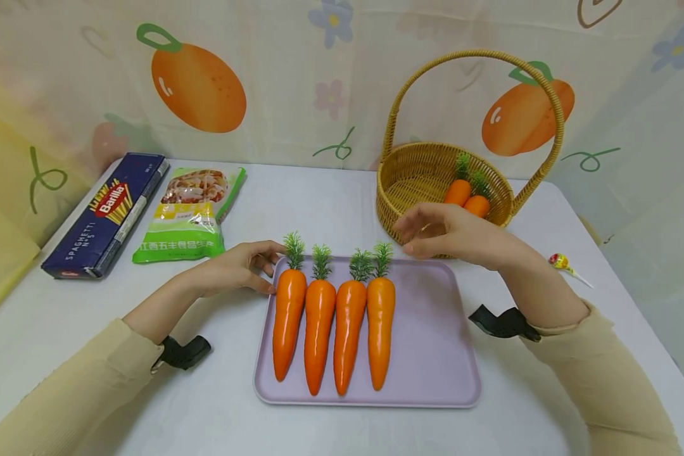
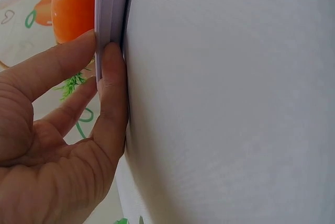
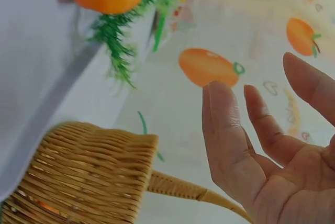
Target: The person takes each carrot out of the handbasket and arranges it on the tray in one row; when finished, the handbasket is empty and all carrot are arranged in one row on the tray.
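Several orange carrots with green tops lie side by side on the left half of a lilac tray. At the tray's upper left corner, my left hand pinches the rim; the left wrist view shows the thumb and a finger on either side of the tray edge. My right hand hovers over the tray's far right edge, in front of a wicker basket. Its fingers are loosely bent and hold nothing, as the right wrist view confirms. Two more carrots sit inside the basket.
A blue spaghetti box and a green-and-white food packet lie at the back left. A wrapped lollipop lies to the right of the basket. Behind the white table hangs a fruit-printed cloth.
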`<action>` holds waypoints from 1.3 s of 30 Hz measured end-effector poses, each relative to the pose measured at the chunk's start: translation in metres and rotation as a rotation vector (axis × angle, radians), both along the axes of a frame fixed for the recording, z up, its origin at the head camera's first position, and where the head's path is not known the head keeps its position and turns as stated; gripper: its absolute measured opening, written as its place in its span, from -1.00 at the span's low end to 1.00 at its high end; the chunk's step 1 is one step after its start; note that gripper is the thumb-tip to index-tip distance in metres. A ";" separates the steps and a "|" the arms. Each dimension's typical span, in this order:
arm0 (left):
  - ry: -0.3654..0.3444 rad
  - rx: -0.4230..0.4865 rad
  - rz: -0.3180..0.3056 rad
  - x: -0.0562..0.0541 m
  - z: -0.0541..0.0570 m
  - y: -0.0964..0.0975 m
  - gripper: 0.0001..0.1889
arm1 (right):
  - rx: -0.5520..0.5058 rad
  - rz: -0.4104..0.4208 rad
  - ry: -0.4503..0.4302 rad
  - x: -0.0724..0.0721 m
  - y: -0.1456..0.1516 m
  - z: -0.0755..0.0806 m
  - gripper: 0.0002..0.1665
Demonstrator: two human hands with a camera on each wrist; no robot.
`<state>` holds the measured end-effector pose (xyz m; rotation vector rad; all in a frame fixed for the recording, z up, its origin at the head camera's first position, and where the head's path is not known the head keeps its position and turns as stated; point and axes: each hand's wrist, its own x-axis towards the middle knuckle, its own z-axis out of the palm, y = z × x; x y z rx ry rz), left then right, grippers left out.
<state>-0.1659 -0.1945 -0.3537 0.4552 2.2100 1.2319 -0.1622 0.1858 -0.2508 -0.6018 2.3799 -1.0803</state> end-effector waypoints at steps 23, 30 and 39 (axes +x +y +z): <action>0.005 0.001 -0.004 0.000 0.001 0.001 -0.29 | -0.072 -0.136 0.090 -0.028 0.004 0.040 -0.60; 0.000 -0.002 -0.002 0.001 0.002 0.001 -0.29 | -0.073 -0.171 0.066 -0.041 0.010 0.047 -0.58; 0.002 0.003 -0.004 0.001 0.000 0.000 -0.30 | -0.165 -0.245 -0.004 -0.065 0.021 0.047 -0.59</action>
